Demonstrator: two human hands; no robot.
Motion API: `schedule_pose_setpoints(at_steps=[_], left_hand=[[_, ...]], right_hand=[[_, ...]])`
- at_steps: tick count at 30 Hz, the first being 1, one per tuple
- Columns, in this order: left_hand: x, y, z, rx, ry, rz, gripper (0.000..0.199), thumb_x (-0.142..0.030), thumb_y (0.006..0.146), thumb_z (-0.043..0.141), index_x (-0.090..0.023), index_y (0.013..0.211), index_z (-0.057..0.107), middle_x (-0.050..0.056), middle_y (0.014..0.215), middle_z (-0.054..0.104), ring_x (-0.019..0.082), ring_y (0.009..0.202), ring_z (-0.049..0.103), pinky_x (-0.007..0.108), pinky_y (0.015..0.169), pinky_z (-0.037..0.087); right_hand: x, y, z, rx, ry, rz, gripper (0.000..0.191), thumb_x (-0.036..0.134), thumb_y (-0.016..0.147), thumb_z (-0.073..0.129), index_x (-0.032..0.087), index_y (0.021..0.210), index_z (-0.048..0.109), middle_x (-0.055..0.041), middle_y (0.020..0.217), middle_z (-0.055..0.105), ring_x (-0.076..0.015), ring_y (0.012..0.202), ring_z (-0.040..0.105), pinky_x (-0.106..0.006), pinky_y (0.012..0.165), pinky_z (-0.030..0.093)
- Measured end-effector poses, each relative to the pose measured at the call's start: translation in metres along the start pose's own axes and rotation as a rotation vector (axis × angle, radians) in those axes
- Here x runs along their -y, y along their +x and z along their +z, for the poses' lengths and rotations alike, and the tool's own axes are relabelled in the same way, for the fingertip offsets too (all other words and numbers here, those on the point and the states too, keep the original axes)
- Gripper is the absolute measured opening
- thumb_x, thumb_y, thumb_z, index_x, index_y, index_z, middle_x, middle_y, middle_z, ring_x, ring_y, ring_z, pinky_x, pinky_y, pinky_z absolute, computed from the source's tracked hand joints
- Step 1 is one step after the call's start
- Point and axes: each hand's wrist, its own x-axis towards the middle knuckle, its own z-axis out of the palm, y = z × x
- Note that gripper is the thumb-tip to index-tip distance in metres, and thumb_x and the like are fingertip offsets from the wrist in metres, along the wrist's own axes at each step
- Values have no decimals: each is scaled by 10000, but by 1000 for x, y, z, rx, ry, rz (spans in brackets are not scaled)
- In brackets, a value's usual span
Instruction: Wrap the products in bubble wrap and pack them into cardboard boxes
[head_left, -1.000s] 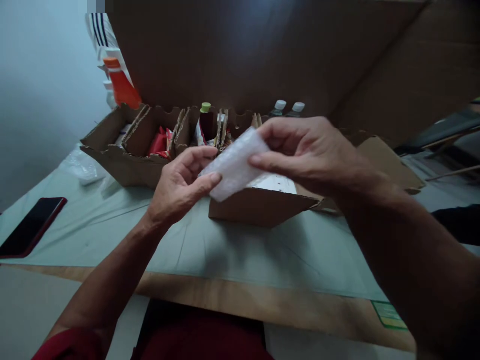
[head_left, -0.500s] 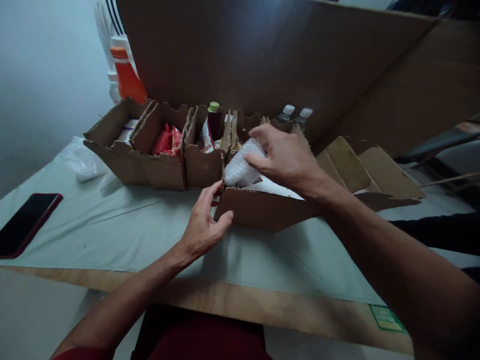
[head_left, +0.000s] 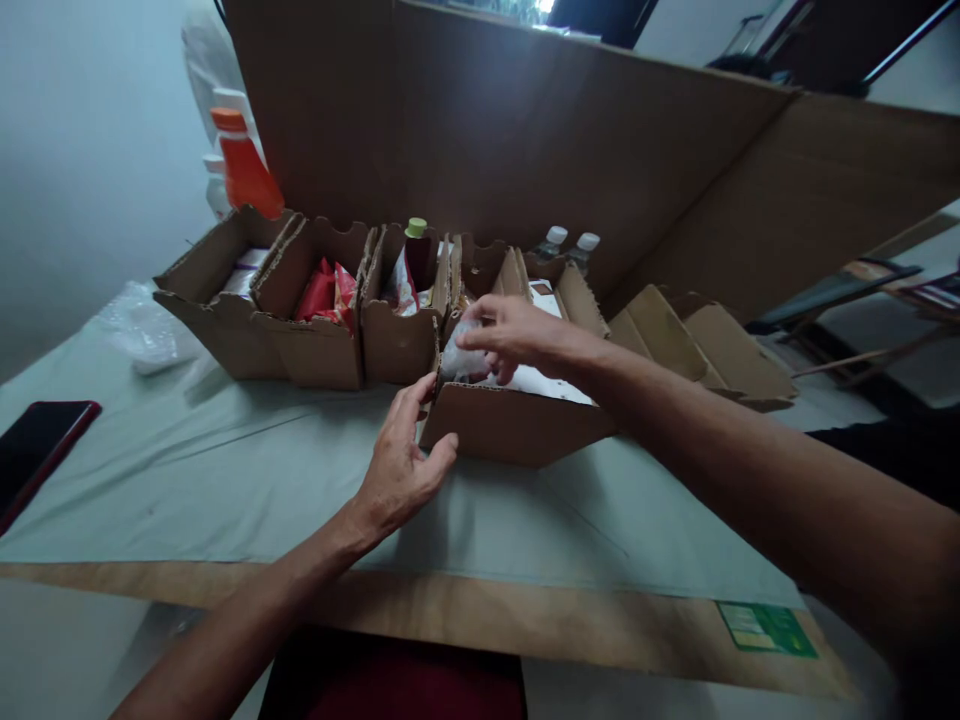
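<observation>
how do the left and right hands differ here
The right hand pinches bubble wrap; the left hand is spread, gripping none. The right hand reaches over the box; the left hand is outside, at its near left corner. Both are bare.

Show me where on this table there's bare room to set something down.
Bare cloth shows between the phone and the left hand, and between the front box and the wooden edge. Crowded: the row of boxes, and the front box, where the right hand holds bubble wrap.
</observation>
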Motion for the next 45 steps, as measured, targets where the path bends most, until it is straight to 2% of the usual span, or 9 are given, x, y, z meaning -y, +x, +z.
schedule_pose_setpoints(at_steps=[7,12,19,24,28,31,37,41,45], left_hand=[[0,-1,3,-13,8,-7,595,-231,870,633,-228,1448,493,121,1388,609,245,1175,627,443,1013,534],[2,-4,0,0,45,-48,582,-280,884,654,-255,1446,504,113,1388,623,255,1185,639,459,1018,535],[32,-36,-25,-24,119,-293,602,-458,878,697,-270,1427,537,139,1465,592,323,1252,633,537,1053,525],[37,-21,-9,15,64,-260,767,-530,841,727,-265,1504,447,146,1569,487,347,1426,504,529,1133,472],[24,0,26,73,-26,-258,777,-574,820,717,-208,1458,467,155,1437,582,336,1315,587,523,1120,479],[16,-32,35,65,-32,-248,721,-549,833,711,-221,1433,481,135,1361,624,326,1292,602,508,1114,492],[-6,-149,-30,-62,190,-427,670,-534,864,683,-355,1472,468,74,1308,655,375,1305,602,525,1065,555],[-27,-113,-64,-232,196,-439,732,-538,858,697,-363,1512,418,71,1418,578,375,1290,601,596,1128,477],[-30,-69,-38,-174,144,-269,768,-477,803,756,-278,1479,452,100,1344,612,337,1216,634,548,1111,493]], right_hand=[[-5,10,11,15,-754,-216,278,219,880,668,201,1143,755,-103,1083,772,-256,996,714,-309,796,512],[-10,-21,-2,-91,-670,-323,301,345,927,659,219,1182,757,-104,1163,776,-285,1080,705,-354,868,509],[-149,-153,-22,-905,-45,-251,178,376,928,626,240,921,740,-32,810,762,-203,711,692,-347,696,539],[-217,-122,21,-715,190,-144,458,410,793,713,207,1203,674,-123,1159,768,-275,1012,729,-409,822,585],[-212,-91,41,-572,296,-201,513,422,788,693,190,1242,632,-158,1240,732,-293,1076,712,-437,903,590],[-211,-123,60,-647,269,-192,519,459,829,681,200,1274,619,-158,1228,722,-329,1123,693,-503,988,562],[-183,-187,119,-679,238,-259,597,448,853,708,340,1417,544,-100,1304,681,-358,1215,650,-542,1021,556],[-134,-140,111,-550,240,-375,561,551,832,693,236,1289,618,-134,1214,709,-354,1142,659,-576,1023,521],[-139,-126,88,-620,368,-324,484,598,871,627,229,1183,654,-124,1111,731,-321,1045,689,-520,959,552]])
